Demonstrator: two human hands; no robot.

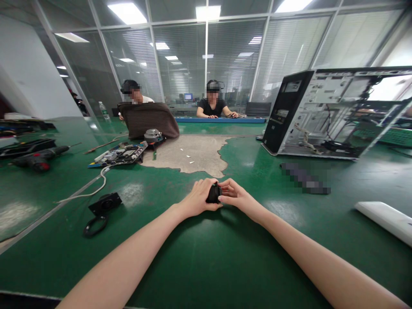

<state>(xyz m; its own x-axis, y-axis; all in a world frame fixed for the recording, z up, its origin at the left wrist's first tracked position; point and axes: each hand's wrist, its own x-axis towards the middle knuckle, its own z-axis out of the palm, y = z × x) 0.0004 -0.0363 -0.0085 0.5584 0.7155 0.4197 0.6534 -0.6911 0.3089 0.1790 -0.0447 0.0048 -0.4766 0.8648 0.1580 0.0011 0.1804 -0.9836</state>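
Just in front of me, low over the green table, both hands meet at a small black round part that looks like a lens or housing. My left hand wraps around its left side, thumb below and fingers above. From the right, the fingertips and thumb of my right hand pinch its right end. The fingers cover much of the part, so its exact kind cannot be made out. Off to the left lie a black square-plated piece with a round opening and a black ring.
A computer tower case with its side off stands at right, near a white object. At left are a circuit-board assembly, a white cable and a power drill. Two people sit across the table.
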